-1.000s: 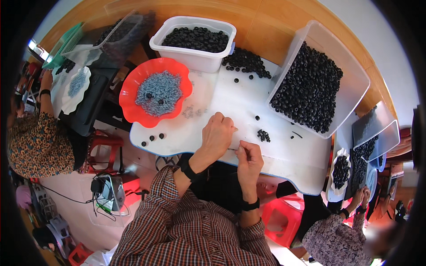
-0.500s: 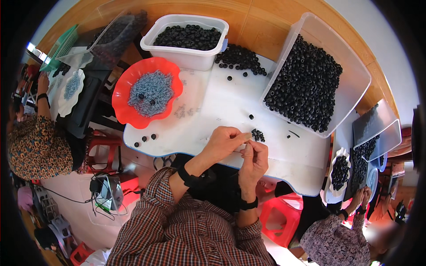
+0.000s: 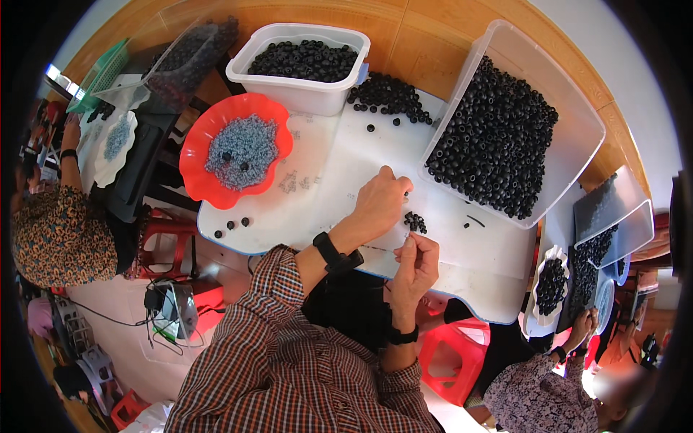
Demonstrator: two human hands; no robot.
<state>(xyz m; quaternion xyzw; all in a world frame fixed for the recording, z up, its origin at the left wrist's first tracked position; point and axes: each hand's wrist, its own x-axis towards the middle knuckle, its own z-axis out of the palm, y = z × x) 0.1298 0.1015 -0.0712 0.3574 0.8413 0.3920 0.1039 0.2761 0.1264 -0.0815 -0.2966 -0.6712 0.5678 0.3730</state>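
Note:
My left hand [image 3: 380,205] is over the white tabletop [image 3: 354,169], its fingers curled down at a single round black bead [image 3: 407,193], which shows at the fingertips, partly covered. Nearer to me, my right hand [image 3: 416,265] is closed in a pinch, thumb against fingers. What sits in that pinch is too small to make out. A little heap of small black pieces [image 3: 414,222] lies between the two hands, just beyond the right fingertips.
A large clear bin of black beads [image 3: 498,144] leans at the right. Behind stand a white tub [image 3: 303,90] and loose black beads [image 3: 390,96]. A red scalloped bowl [image 3: 195,162] holds small grey-blue pieces. Co-workers sit at both sides, near red stools [image 3: 455,361].
My left hand has moved away from the right one, forward to the lone black bead. The right hand stays near its place, still pinched.

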